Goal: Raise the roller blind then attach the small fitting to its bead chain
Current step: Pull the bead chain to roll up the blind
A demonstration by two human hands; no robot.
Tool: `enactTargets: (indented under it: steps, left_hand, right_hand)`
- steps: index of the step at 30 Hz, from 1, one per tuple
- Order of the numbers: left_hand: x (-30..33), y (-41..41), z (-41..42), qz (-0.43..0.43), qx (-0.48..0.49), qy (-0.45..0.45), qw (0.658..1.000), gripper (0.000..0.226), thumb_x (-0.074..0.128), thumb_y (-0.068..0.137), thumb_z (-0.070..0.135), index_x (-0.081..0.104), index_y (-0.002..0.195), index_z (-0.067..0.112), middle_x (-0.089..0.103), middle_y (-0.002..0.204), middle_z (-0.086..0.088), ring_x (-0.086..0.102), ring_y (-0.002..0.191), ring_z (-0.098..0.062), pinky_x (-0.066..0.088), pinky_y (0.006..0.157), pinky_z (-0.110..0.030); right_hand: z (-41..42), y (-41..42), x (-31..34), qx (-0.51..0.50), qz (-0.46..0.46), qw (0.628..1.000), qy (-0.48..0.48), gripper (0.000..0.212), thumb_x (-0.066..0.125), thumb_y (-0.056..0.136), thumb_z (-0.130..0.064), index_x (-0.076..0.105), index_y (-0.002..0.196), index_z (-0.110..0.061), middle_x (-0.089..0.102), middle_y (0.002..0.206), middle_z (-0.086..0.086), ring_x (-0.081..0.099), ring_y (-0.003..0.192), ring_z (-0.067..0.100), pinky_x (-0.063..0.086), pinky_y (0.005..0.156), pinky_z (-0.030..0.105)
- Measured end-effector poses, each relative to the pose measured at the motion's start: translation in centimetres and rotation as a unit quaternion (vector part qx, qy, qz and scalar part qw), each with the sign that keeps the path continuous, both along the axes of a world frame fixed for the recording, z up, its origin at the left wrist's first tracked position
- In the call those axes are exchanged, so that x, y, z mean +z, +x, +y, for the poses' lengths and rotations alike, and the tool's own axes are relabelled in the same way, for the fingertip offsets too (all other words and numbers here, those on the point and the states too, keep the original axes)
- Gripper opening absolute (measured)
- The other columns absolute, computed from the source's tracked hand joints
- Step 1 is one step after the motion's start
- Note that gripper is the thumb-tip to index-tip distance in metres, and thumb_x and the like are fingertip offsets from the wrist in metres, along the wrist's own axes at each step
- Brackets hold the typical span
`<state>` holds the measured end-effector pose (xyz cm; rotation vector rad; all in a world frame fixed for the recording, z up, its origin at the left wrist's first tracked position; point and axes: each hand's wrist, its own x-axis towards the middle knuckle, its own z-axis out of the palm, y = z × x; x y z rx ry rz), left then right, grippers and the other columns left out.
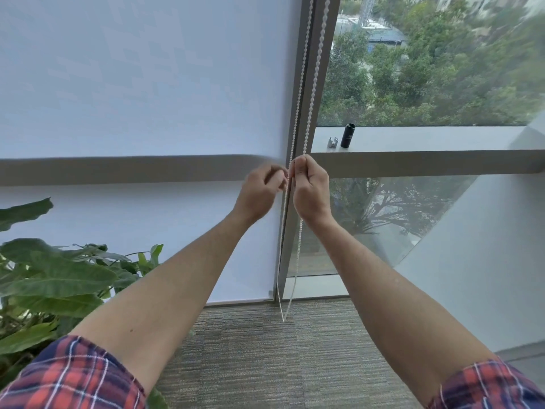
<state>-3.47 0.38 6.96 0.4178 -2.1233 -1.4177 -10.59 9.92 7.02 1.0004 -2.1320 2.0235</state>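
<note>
So both hands work the bead chain (298,93): right hand (311,184) pinches one strand, left hand (261,187) looks curled around the other, blurry. Small fitting (332,142) waits on the sill (427,138); roller blind (141,84) still down.

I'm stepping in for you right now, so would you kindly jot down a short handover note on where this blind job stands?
Right hand: pinches the right strand of the bead chain at sill height.
Left hand: curled at the left strand; blurred, so its grip is unclear.
Roller blind: fully down, bottom edge near the floor.
Small fitting: on the window ledge, beside a black cylinder, untouched.
Done: chain taken in hand.
Left: raise the blind, then pick up the fitting and attach it to the chain.
</note>
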Motion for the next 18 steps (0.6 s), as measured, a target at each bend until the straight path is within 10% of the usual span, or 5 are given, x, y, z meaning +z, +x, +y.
enactTargets:
  steps: [6, 10, 18]
  left_hand:
    - [5.9, -1.1, 1.7, 0.131, -0.051, 0.049, 0.989, 0.027, 0.042, 0.102, 0.028, 0.066, 0.097, 0.019, 0.066, 0.08, -0.002, 0.063, 0.079, -0.019, 0.052, 0.074, -0.037]
    - [8.6, -1.2, 2.7, 0.235, -0.062, 0.116, 0.963, 0.036, 0.032, 0.107, 0.027, 0.062, 0.096, 0.009, 0.05, 0.06, -0.001, 0.047, 0.048, -0.015, 0.041, 0.045, -0.028]
    - [7.9, -0.8, 4.9, 0.229, -0.015, 0.091, 0.969, 0.041, 0.037, 0.106, 0.025, 0.043, 0.065, 0.021, 0.036, 0.051, 0.009, 0.031, 0.04, -0.007, 0.026, 0.039, -0.02]
  right_hand:
    - [-0.7, 2.0, 0.0, 0.012, -0.01, 1.0, -0.017, 0.048, 0.042, 0.099, -0.013, 0.048, 0.061, -0.042, 0.05, 0.054, -0.023, 0.038, 0.052, 0.001, 0.031, 0.056, 0.025]
    - [-1.0, 3.3, -1.0, 0.006, 0.005, 1.0, -0.013, 0.045, 0.042, 0.099, -0.012, 0.038, 0.062, -0.037, 0.047, 0.053, -0.02, 0.036, 0.05, 0.004, 0.029, 0.056, 0.034]
    - [0.2, 4.3, -2.0, 0.018, -0.005, 1.0, 0.005, 0.041, 0.039, 0.089, -0.002, 0.034, 0.06, -0.03, 0.036, 0.051, -0.007, 0.028, 0.052, 0.01, 0.023, 0.05, 0.037]
